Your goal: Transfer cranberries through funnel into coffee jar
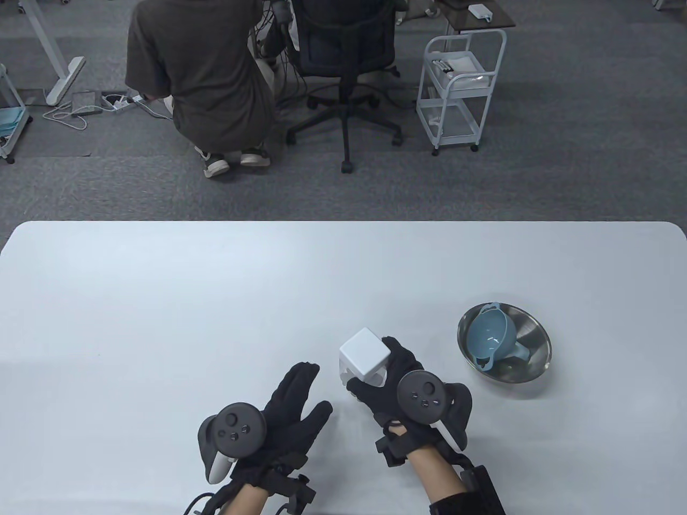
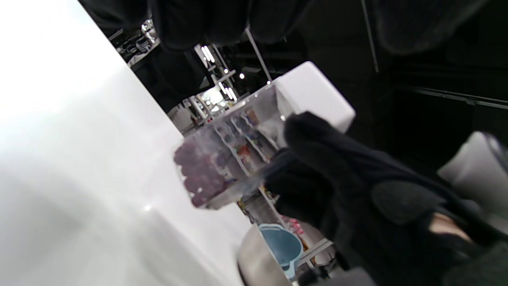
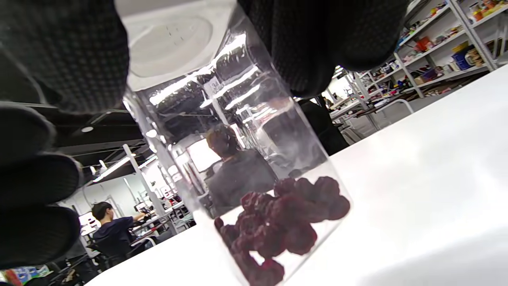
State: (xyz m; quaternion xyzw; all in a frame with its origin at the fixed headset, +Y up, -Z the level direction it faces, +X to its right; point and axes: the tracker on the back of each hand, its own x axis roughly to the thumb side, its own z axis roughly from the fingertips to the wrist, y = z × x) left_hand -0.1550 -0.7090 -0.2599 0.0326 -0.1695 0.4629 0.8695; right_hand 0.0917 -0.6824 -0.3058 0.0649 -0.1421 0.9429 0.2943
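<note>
A clear square coffee jar [image 1: 365, 360] with a white lid stands on the white table. My right hand [image 1: 394, 383] grips it around the top from the right. Dark red cranberries [image 3: 283, 228] lie in the jar's bottom in the right wrist view. The jar also shows in the left wrist view [image 2: 234, 155], with cranberries [image 2: 200, 174] at its lower end. My left hand [image 1: 287, 416] lies open and flat on the table, left of the jar, not touching it. A blue funnel [image 1: 491, 343] lies on its side inside a steel bowl [image 1: 528, 370] to the right.
The bowl [image 2: 254, 258] with the funnel [image 2: 281, 246] shows at the bottom of the left wrist view. Beyond the table's far edge are a crouching person [image 1: 201, 86], an office chair [image 1: 346, 64] and a white cart [image 1: 459, 86].
</note>
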